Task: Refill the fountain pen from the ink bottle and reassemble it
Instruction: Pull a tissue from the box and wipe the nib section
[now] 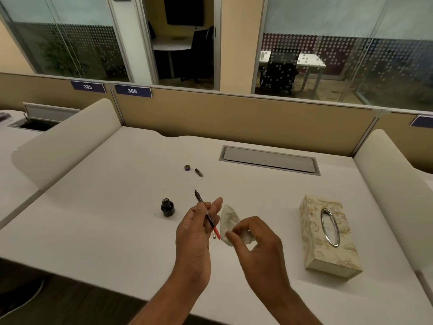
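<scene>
Desk (98, 231) is mostly bare: wide open white surface to the left of the hands and toward the near edge. Back edge is closed off by the tan partition (234, 118); curved side dividers stand left and right. Cable hatch (269, 159) sits flush near the back right.

Left hand (194, 233) pinches the pen section (207, 215) between thumb and fingers, held above the desk about centre. Long axis runs diagonal: nib end points up and away toward the partition, slightly left; red converter end points back toward the person, lower right.

Right hand (255, 238) has fingers curled closed on a crumpled tissue (228, 221), just right of the pen, apparently not touching it.

Ink bottle (167, 207) stands upright and uncapped, left of the left hand, clear of it. Bottle cap (187, 167) and a small dark pen part (199, 172), probably the pen cap, too small to confirm, lie side by side further back. Tissue box (328, 235) sits right, well apart from the hands.
</scene>
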Motion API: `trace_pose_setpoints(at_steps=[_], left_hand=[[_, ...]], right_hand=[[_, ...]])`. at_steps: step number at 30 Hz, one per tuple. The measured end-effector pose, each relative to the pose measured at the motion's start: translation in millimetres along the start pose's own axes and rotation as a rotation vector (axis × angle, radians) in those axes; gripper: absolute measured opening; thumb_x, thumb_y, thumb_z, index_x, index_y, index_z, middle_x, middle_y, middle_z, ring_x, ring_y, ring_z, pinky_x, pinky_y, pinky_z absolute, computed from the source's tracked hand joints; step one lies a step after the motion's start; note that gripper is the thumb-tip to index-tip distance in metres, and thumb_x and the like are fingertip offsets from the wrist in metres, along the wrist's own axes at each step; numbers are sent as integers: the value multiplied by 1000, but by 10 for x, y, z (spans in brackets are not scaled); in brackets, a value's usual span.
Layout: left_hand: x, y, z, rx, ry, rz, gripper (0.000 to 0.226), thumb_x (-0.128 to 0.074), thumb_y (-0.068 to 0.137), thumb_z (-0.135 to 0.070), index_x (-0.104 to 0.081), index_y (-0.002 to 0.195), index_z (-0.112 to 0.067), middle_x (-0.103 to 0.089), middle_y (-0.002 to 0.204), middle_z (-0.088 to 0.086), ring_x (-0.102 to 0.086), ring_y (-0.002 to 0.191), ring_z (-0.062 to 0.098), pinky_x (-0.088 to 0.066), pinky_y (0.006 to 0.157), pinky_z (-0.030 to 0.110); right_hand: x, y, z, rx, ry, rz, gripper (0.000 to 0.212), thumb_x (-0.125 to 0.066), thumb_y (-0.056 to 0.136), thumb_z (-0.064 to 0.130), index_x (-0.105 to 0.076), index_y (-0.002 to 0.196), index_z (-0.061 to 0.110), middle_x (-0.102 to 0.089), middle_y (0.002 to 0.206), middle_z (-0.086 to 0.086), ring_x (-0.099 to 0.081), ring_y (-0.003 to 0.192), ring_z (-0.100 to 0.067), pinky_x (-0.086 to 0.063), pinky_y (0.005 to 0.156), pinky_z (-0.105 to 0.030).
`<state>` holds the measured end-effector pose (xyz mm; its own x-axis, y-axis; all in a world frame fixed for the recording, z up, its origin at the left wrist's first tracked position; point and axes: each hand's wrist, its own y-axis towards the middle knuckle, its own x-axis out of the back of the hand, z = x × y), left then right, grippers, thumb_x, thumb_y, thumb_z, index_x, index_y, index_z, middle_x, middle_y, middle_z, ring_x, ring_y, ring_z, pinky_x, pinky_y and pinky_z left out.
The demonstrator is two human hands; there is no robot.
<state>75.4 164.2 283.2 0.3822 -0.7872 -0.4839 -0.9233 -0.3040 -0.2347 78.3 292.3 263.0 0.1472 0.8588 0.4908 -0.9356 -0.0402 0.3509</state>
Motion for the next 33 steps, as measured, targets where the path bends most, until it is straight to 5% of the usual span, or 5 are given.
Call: trace_pose_setpoints(at_steps=[9,13,20,27,33], left_hand=[[615,470,-439,12,33,80,26,-42,108,-30,-64,104,-15,-78,121,1,-66,124,13,-42,114,42],[899,703,-504,55,23,103,26,-42,109,-27,-63,105,-13,-77,123,-1,-65,125,19,-42,114,44],[1213,927,-578,147,-69,144,27,-40,108,-33,-56,114,-12,-76,126,2,-68,123,22,-54,98,43],[1357,1011,-407,302,-65,72,54,-51,101,-46,-65,124,1,-69,94,12,-64,81,29,-59,68,44],[1308,1053,-297,301,-56,-34,45,-54,101,-40,-66,114,1,-63,67,-3,-44,55,13,-42,45,27]], right_hand=[[-824,46,589,-176,190,66,26,-71,90,16,-68,107,35,-69,98,20,-65,98,-4,-49,76,-11],[-1210,119,737,-202,162,98,17,-67,93,18,-72,97,35,-69,87,10,-65,84,-12,-51,69,-22],[-1609,175,900,-259,184,140,19,-65,92,12,-72,96,29,-65,85,13,-63,85,-9,-47,71,-12],[-1717,133,911,-362,226,78,20,-75,88,20,-65,99,34,-73,96,21,-68,92,-4,-52,78,-16],[-1621,-42,755,-349,197,138,15,-71,90,39,-59,99,37,-69,105,30,-65,98,-4,-53,80,-22]])
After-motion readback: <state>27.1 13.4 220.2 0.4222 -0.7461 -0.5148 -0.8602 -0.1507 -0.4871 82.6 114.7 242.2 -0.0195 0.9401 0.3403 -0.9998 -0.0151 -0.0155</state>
